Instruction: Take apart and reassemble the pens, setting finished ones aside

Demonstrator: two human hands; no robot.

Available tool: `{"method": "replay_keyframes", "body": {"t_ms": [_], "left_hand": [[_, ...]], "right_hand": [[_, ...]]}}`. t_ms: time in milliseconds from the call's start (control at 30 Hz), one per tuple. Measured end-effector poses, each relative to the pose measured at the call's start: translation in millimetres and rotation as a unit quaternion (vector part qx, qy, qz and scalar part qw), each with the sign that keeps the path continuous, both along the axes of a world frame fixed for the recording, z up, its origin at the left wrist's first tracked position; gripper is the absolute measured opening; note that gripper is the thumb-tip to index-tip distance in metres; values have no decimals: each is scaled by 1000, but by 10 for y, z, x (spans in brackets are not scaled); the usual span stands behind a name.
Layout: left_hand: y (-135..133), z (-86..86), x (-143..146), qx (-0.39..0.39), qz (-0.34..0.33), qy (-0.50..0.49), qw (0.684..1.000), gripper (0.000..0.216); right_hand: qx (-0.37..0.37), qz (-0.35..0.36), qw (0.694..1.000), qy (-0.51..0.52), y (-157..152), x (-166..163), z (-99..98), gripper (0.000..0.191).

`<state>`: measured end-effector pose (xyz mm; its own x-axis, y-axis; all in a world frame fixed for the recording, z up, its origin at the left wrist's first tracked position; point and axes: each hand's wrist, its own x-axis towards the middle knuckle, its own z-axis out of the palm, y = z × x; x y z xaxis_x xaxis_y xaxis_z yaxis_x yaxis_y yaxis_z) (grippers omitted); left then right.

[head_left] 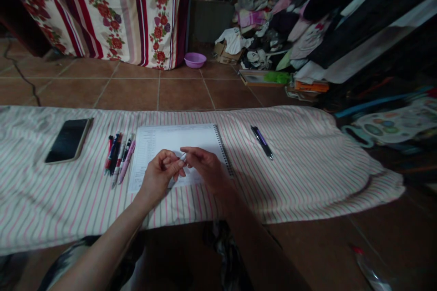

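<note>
Over the lower part of an open spiral notebook point(174, 138), my left hand point(160, 173) and my right hand point(208, 166) meet at the fingertips. Between them is a small white piece point(183, 157), pinched by both hands; its kind is too small to make out. The notebook's page is mostly white, with print along its left side and the coil on the right. Left of it lies a bunch of several pens point(118, 157). A dark pen with a purple stripe point(262, 142) rests apart, to the right of the notebook.
A phone point(68, 141) lies at the left on the striped cloth point(300, 159) covering the low table. Beyond, on the tiled floor, are a purple basin point(195, 60), a floral curtain point(133, 13) and a heap of clothes point(283, 22). A clear plastic item point(370, 270) is at lower right.
</note>
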<state>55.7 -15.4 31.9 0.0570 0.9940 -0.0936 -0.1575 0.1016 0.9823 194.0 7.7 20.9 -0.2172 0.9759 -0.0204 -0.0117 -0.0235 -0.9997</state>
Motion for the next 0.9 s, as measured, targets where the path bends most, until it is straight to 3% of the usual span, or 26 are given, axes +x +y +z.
{"method": "replay_keyframes", "body": {"t_ms": [267, 533, 700, 900], "left_hand": [[-5, -9, -19, -12, -18, -33, 999, 25], [-11, -13, 6, -3, 5, -6, 1000, 23], [9, -7, -20, -26, -17, -78, 996, 21], [-3, 34, -42, -100, -47, -174, 978, 23]], "right_hand": [[-21, -13, 999, 30, 1, -17, 35, 16], [13, -67, 996, -50, -12, -69, 7, 21], [-62, -2, 992, 108, -24, -72, -1, 38], [-88, 54, 979, 177, -17, -59, -43, 30]]}}
